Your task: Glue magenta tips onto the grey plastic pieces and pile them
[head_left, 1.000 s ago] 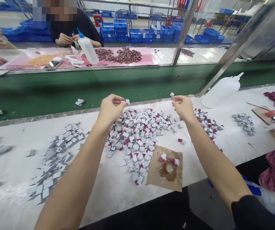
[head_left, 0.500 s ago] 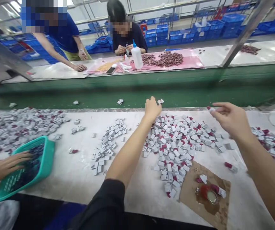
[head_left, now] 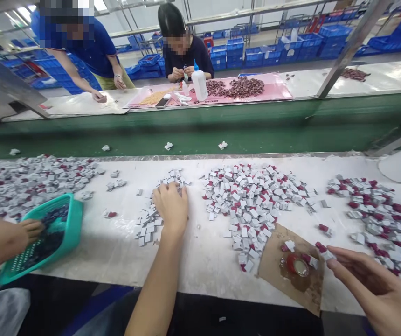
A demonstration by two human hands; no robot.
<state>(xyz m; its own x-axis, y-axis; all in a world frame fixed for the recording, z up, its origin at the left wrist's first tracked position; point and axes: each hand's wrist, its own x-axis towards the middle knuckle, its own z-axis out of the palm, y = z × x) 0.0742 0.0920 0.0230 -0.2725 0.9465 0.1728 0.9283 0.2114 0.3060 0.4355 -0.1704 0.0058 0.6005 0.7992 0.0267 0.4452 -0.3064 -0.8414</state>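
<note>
My left hand (head_left: 170, 205) rests over a narrow group of small light-grey blocks (head_left: 148, 228), its fingers curled down and its thumb on the right side. The fingertips are hidden behind the hand, so I cannot make out what they grip. My right hand (head_left: 378, 284) pinches a small white-and-maroon piece (head_left: 325, 252) between thumb and fingertips. That piece is just right of a brown cardboard sheet (head_left: 270, 266). On the cardboard sit a small round red-rimmed container (head_left: 300, 267) in a wet stain and two similar white-and-maroon pieces (head_left: 308, 260).
A large heap of white and maroon pieces (head_left: 252, 200) lies mid-table; another heap (head_left: 378, 214) is at right. At left, a co-worker's hand (head_left: 31, 231) reaches into a green basket (head_left: 76, 219). Beyond the green conveyor belt (head_left: 193, 126), two people work beside a white bottle (head_left: 199, 84).
My left hand has drawn back from the belt edge to the grey blocks at left. My right hand has come down and nearer to the cardboard, still pinching its piece.
</note>
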